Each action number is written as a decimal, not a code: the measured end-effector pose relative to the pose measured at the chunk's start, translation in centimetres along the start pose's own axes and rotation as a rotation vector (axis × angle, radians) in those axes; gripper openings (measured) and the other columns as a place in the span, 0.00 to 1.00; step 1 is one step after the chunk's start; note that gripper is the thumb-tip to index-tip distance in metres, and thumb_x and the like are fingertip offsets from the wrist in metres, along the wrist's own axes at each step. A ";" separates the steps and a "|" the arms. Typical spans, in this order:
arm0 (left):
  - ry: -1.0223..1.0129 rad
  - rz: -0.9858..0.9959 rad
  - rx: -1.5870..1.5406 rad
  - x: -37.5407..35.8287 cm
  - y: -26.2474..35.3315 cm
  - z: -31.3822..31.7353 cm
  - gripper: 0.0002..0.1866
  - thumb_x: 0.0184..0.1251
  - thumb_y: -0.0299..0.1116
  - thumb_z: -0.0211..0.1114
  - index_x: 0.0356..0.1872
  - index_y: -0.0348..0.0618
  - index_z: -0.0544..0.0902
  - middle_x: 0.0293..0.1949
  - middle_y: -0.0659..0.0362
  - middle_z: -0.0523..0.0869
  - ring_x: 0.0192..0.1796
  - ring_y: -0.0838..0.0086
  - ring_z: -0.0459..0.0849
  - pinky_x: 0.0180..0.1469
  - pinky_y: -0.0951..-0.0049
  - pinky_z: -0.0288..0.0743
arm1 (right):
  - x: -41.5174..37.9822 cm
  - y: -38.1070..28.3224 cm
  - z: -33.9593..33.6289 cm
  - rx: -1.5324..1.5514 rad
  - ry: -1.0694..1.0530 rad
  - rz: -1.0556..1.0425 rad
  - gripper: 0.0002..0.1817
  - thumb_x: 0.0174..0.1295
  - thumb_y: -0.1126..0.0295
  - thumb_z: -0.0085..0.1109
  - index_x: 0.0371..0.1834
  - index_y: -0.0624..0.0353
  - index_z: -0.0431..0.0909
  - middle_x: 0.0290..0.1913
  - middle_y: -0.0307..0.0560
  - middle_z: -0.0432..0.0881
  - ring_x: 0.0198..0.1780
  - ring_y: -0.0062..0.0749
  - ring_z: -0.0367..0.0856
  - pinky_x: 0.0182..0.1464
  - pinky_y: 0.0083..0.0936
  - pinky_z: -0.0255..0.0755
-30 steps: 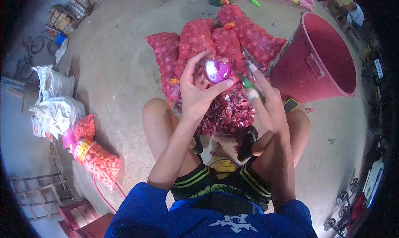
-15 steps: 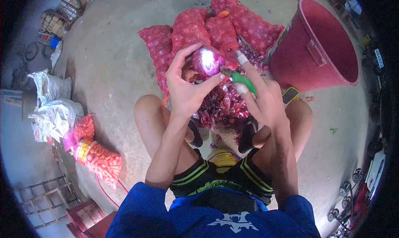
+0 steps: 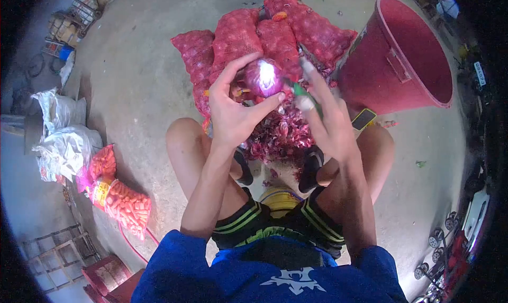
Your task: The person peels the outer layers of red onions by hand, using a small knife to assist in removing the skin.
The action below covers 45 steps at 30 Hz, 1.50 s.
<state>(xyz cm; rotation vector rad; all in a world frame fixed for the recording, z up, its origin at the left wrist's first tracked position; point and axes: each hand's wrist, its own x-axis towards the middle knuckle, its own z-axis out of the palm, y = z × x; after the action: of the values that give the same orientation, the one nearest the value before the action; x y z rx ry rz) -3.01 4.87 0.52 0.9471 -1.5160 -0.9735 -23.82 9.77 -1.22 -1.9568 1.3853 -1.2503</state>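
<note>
A purple-red onion (image 3: pixel 263 77), lit by a bright glare, is held up between the thumb and fingers of my left hand (image 3: pixel 234 104). Just to its right, my right hand (image 3: pixel 329 115) grips a green-handled tool (image 3: pixel 316 103), blurred by motion, its tip hard to make out. Pale wraps cover some fingertips of my right hand. Below both hands, a heap of dark red onion skins (image 3: pixel 280 134) lies on the floor between my feet.
Red net sacks of onions (image 3: pixel 235 38) lie ahead. A big red tub (image 3: pixel 370 65) stands at the right, a phone (image 3: pixel 364 119) near my right knee. White sacks (image 3: pixel 69 144) and a bag of carrots (image 3: pixel 127 205) are at the left.
My right hand and the green tool have shifted slightly down and to the right relative to the onion. My left hand still holds the onion. The whole view has shifted a little.
</note>
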 end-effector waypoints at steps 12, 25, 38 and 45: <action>-0.161 -0.074 -0.296 -0.4 -0.6 0.3 0.44 0.51 0.13 0.82 0.74 0.34 0.75 0.67 0.53 0.81 0.67 0.69 0.83 0.69 0.64 0.82 | 0.3 -1.0 -0.5 0.104 -0.145 -0.007 0.32 0.75 0.76 0.55 0.83 0.61 0.68 0.53 0.64 0.91 0.43 0.46 0.91 0.51 0.37 0.81; -0.030 -0.092 -0.534 -0.4 -0.2 0.3 0.46 0.47 0.14 0.86 0.73 0.34 0.75 0.65 0.53 0.84 0.66 0.68 0.85 0.73 0.64 0.81 | 0.8 1.9 0.5 0.462 -0.034 0.320 0.31 0.80 0.70 0.53 0.85 0.60 0.66 0.36 0.42 0.85 0.34 0.24 0.79 0.43 0.26 0.78; -0.067 0.009 -0.142 -0.4 0.3 -0.6 0.44 0.49 0.15 0.84 0.72 0.33 0.77 0.65 0.52 0.86 0.64 0.69 0.86 0.70 0.65 0.80 | 0.9 -1.9 -0.6 0.106 -0.145 -0.015 0.32 0.76 0.69 0.60 0.83 0.55 0.69 0.52 0.63 0.90 0.45 0.59 0.91 0.48 0.41 0.82; -0.097 -0.092 -0.317 -0.2 -0.4 -0.7 0.44 0.48 0.14 0.84 0.71 0.33 0.75 0.66 0.50 0.84 0.64 0.69 0.87 0.68 0.66 0.83 | 0.9 -0.6 1.4 0.086 0.080 -0.025 0.27 0.75 0.74 0.59 0.77 0.56 0.77 0.58 0.64 0.89 0.56 0.61 0.90 0.58 0.41 0.81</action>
<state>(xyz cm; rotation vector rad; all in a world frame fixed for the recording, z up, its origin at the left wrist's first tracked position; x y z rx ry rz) -2.23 4.87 0.20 0.7551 -1.3545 -1.2984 -22.28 8.95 -1.06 -1.8902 1.3252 -1.3905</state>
